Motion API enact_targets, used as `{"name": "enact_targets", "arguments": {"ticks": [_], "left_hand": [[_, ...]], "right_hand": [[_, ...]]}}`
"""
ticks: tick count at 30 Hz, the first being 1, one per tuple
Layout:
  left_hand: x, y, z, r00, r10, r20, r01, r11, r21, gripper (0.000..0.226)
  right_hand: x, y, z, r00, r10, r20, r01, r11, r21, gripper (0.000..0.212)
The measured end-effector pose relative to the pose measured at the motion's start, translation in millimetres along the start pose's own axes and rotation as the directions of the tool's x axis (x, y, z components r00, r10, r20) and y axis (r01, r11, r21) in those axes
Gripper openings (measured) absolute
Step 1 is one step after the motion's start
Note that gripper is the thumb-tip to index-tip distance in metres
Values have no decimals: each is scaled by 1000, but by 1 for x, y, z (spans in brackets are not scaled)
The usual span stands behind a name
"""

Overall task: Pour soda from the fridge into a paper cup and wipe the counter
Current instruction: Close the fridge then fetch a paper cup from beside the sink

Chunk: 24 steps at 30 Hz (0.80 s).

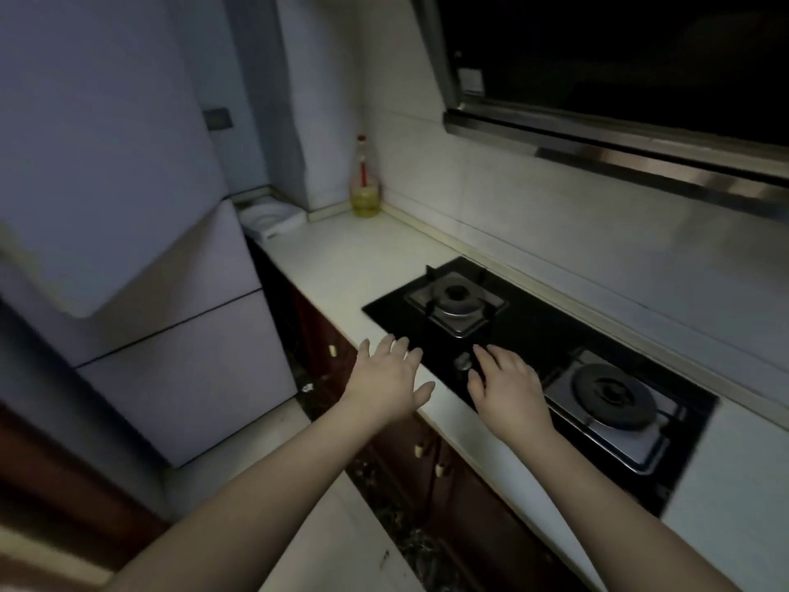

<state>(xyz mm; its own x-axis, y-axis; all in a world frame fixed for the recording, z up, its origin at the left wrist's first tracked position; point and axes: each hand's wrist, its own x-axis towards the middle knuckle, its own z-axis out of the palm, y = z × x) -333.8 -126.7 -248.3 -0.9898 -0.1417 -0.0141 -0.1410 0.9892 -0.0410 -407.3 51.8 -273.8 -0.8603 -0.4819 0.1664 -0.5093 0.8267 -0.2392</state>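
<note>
A tall pale fridge fills the left of the view, its doors closed. To its right runs a white counter. My left hand hovers over the counter's front edge with fingers spread and nothing in it. My right hand is held flat above the near edge of the black gas hob, also holding nothing. No soda, paper cup or cloth is in view.
The hob has two burners, one behind and one to the right. A bottle of yellow oil stands in the far corner beside a white tray. A range hood hangs overhead. Dark cabinet doors sit below the counter.
</note>
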Motion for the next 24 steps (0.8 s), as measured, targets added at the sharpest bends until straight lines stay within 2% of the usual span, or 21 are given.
{"name": "enact_targets", "arguments": {"ticks": [2, 11, 17, 22, 24], "left_hand": [[-10, -26, -3, 999, -40, -6, 40, 999, -4, 66], [-39, -129, -19, 962, -272, -14, 272, 962, -25, 67], [-34, -199, -25, 915, -402, -20, 403, 914, 42, 67], [-24, -252, -35, 869, -493, -40, 494, 865, 84, 65], [-20, -272, -38, 849, -526, -47, 528, 845, 88, 65]], "right_hand": [[12, -25, 2, 999, -40, -3, 40, 999, 16, 51], [71, -130, 8, 968, -252, 13, 251, 968, 23, 51], [130, -200, 31, 917, -399, -12, 399, 915, 67, 70], [181, -256, 44, 869, -495, -16, 492, 858, 145, 51], [200, -276, 47, 842, -539, -18, 534, 830, 160, 50]]}}
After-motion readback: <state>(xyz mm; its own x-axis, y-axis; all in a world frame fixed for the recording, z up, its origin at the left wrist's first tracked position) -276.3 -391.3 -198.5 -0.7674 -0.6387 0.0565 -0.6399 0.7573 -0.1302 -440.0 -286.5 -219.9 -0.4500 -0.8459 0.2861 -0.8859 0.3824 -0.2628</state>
